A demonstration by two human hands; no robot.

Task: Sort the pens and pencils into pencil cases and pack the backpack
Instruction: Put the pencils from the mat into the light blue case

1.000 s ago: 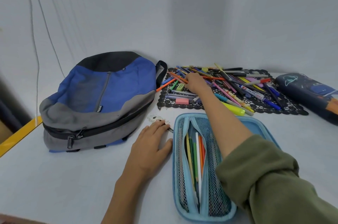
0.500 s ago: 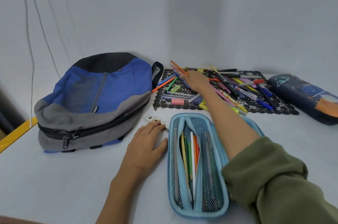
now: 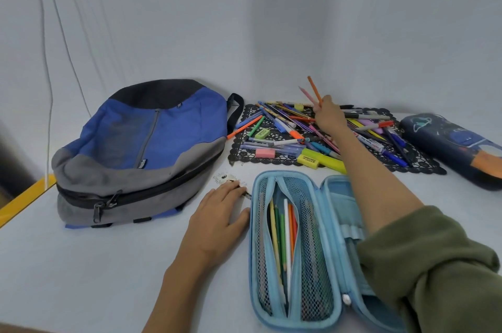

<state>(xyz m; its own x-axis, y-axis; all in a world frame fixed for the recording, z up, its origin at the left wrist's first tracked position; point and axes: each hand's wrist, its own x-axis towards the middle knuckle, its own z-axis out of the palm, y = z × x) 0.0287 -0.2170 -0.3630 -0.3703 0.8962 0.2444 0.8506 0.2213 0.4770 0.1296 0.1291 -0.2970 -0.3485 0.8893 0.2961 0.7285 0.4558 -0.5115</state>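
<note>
Pinching, between thumb and curled fingers of the right hand (image 3: pixel 327 115), a slim orange wooden pencil (image 3: pixel 314 89) and a slim pink wooden pencil (image 3: pixel 306 95), both angled up and away, clear of the heap. Reaching across in a pushed-up olive-green sleeve (image 3: pixel 434 264). Under that hand, spread on a black lace-edged mat (image 3: pixel 426 168), a loose heap of coloured pens, pencils and markers (image 3: pixel 285 126), with a pink block eraser (image 3: pixel 265 153) and a yellow highlighter (image 3: pixel 323 160) at the near edge. Pressing the left hand (image 3: pixel 217 216) flat on the white tabletop (image 3: pixel 108 264), fingers straight and close together, thumb out just beside the case rim, fingertips touching a small white printed tag (image 3: pixel 226 178). Lying open nearest the body, a light-blue zip pencil case with mesh pockets (image 3: pixel 254 237), holding yellow, green, white and orange pencils (image 3: pixel 284 232) in its left pocket. Far right, just beside the mat, a dark navy cylindrical pencil case with a space print (image 3: pixel 451 148), on its side. Left of the mat, a blue, grey and black fabric backpack (image 3: pixel 141 148), lying flat, main zip closed
</note>
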